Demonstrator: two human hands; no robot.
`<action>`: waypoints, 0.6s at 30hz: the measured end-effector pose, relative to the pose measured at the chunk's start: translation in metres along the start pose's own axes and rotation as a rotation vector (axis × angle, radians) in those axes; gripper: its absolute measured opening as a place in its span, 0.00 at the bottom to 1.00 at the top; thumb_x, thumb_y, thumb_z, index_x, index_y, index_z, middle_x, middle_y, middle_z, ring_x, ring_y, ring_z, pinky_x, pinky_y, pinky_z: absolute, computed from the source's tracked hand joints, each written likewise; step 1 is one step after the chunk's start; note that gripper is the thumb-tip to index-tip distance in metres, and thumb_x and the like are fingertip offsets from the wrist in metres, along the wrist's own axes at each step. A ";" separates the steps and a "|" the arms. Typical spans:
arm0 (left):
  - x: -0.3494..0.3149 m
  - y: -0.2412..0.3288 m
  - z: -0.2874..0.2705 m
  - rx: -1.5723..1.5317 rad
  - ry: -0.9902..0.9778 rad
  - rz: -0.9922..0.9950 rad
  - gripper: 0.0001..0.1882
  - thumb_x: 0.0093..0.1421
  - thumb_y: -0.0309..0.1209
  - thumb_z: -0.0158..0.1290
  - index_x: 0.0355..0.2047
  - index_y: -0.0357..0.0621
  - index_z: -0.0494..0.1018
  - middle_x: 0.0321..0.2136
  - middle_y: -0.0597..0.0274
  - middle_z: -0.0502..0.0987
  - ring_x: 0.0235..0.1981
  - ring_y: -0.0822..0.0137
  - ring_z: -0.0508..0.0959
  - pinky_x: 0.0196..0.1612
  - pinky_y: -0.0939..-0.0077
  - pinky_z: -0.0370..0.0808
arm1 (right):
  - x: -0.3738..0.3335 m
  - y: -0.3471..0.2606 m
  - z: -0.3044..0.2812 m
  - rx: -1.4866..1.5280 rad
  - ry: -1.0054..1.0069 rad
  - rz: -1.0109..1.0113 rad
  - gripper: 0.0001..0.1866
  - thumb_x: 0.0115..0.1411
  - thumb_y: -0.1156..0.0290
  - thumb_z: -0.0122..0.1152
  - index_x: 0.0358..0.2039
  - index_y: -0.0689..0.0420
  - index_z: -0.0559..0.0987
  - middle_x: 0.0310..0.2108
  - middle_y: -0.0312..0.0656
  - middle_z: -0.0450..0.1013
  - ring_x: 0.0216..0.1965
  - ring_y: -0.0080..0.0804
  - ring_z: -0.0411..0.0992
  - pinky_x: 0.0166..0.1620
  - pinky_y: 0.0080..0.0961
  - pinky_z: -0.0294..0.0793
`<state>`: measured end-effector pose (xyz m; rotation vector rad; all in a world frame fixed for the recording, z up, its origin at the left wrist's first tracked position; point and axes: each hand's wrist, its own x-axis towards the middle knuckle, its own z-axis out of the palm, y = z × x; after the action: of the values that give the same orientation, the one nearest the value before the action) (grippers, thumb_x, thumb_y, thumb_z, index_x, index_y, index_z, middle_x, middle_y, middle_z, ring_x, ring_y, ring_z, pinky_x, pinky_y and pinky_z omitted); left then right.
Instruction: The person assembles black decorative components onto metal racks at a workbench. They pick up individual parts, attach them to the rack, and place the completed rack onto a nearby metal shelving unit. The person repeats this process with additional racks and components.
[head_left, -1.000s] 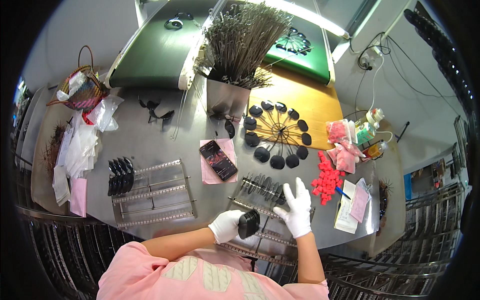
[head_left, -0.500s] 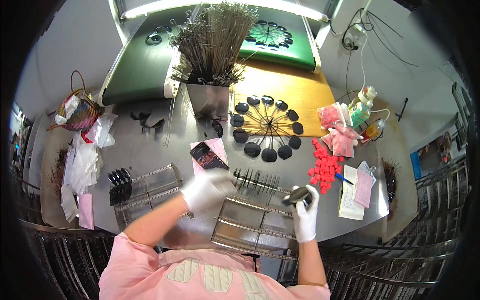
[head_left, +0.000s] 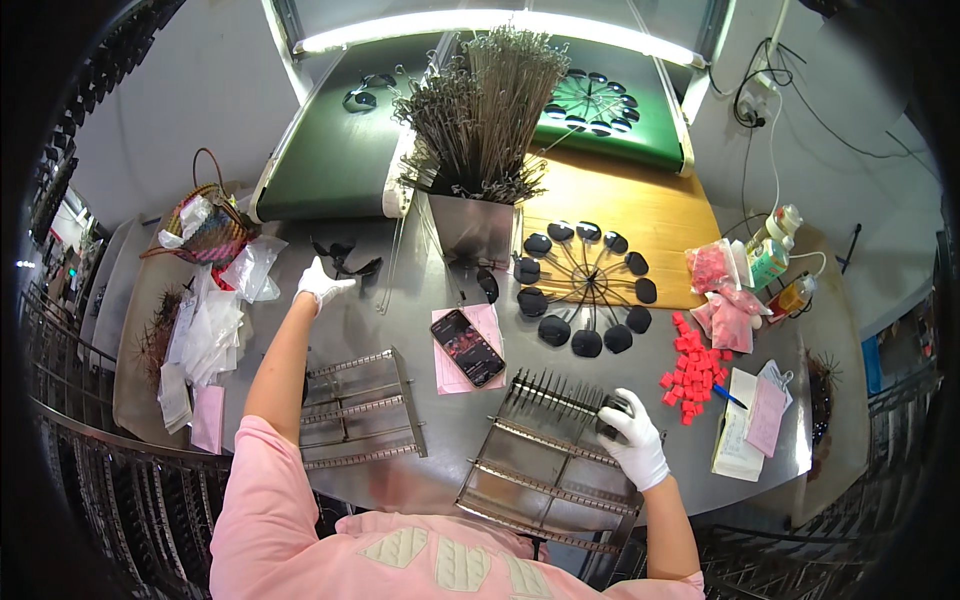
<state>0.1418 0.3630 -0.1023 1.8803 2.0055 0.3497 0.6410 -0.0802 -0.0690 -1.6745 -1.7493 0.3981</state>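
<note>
My left hand (head_left: 324,287), in a white glove, reaches to the far left with thumb and finger spread. Just beyond its fingertips lie several dark lenses (head_left: 350,262) in a loose group; touching or not, I cannot tell. My right hand (head_left: 638,445), also gloved, has its fingers closed round a dark lens (head_left: 607,418) at the far right corner of a metal rack (head_left: 545,440). Thin dark lenses (head_left: 555,390) stand on edge in that rack's far row. A second metal rack (head_left: 360,405) lies to the left, partly behind my left forearm.
Beyond the racks are a phone (head_left: 467,348) on pink paper and a wheel of wire-held black lenses (head_left: 588,343). A metal bin (head_left: 475,230) of hooked wires stands behind. Red blocks (head_left: 690,375) and a notepad (head_left: 735,420) lie right; a woven basket (head_left: 215,235) is left.
My left hand has swung from the middle to the far left, by the loose lenses. The right hand has brought its lens close against the rack's corner. The whole view has shifted.
</note>
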 end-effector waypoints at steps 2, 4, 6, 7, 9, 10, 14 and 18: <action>0.010 0.001 0.017 -0.093 0.052 0.011 0.60 0.42 0.52 0.73 0.67 0.30 0.59 0.59 0.40 0.74 0.60 0.50 0.74 0.61 0.65 0.72 | -0.014 0.006 -0.003 0.079 0.078 0.026 0.36 0.40 0.86 0.75 0.52 0.48 0.78 0.60 0.55 0.68 0.54 0.50 0.75 0.55 0.34 0.77; 0.024 -0.002 0.036 -0.158 0.132 -0.003 0.50 0.46 0.50 0.72 0.61 0.29 0.67 0.52 0.44 0.79 0.53 0.56 0.79 0.56 0.68 0.75 | -0.029 0.014 -0.007 0.090 0.143 0.027 0.40 0.38 0.90 0.75 0.54 0.47 0.78 0.64 0.53 0.66 0.58 0.46 0.74 0.57 0.35 0.76; 0.038 -0.012 0.051 -0.264 0.170 -0.024 0.30 0.52 0.47 0.70 0.46 0.35 0.80 0.39 0.54 0.84 0.39 0.64 0.81 0.46 0.69 0.76 | -0.043 0.023 -0.012 0.058 0.118 0.093 0.41 0.38 0.89 0.75 0.55 0.46 0.78 0.65 0.52 0.66 0.59 0.45 0.74 0.58 0.35 0.76; 0.044 -0.019 0.057 -0.259 0.184 -0.047 0.24 0.54 0.47 0.68 0.39 0.37 0.81 0.33 0.59 0.83 0.34 0.69 0.78 0.41 0.69 0.75 | -0.049 0.028 -0.015 0.042 0.120 0.109 0.42 0.38 0.89 0.75 0.56 0.46 0.78 0.66 0.52 0.66 0.59 0.45 0.73 0.58 0.35 0.76; 0.054 -0.038 0.059 -0.343 0.195 -0.041 0.19 0.58 0.45 0.65 0.33 0.39 0.80 0.28 0.65 0.80 0.30 0.73 0.75 0.36 0.72 0.73 | -0.061 0.035 -0.023 0.049 0.165 0.130 0.42 0.38 0.88 0.76 0.56 0.46 0.77 0.66 0.52 0.65 0.58 0.48 0.74 0.57 0.35 0.77; 0.058 -0.048 0.054 -0.427 0.179 -0.050 0.18 0.60 0.45 0.64 0.34 0.40 0.80 0.27 0.64 0.80 0.29 0.73 0.74 0.35 0.72 0.72 | -0.066 0.037 -0.029 0.065 0.176 0.159 0.42 0.38 0.87 0.77 0.56 0.46 0.77 0.66 0.52 0.65 0.58 0.49 0.74 0.56 0.35 0.78; 0.053 -0.087 0.002 -0.224 0.371 0.173 0.17 0.60 0.41 0.63 0.34 0.38 0.79 0.27 0.61 0.80 0.30 0.71 0.75 0.35 0.70 0.72 | -0.078 0.037 -0.050 0.046 0.235 0.198 0.43 0.38 0.86 0.77 0.58 0.49 0.76 0.68 0.51 0.64 0.61 0.49 0.72 0.58 0.36 0.77; 0.026 -0.125 -0.072 0.214 0.456 0.182 0.22 0.56 0.42 0.65 0.46 0.43 0.78 0.39 0.49 0.80 0.41 0.50 0.80 0.46 0.58 0.75 | -0.068 0.033 -0.051 -0.045 0.140 0.172 0.44 0.37 0.82 0.78 0.59 0.47 0.75 0.67 0.49 0.64 0.58 0.52 0.73 0.56 0.35 0.77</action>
<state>-0.0030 0.3842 -0.0932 2.2893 2.2305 0.6924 0.6958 -0.1530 -0.0700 -1.8463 -1.5290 0.3122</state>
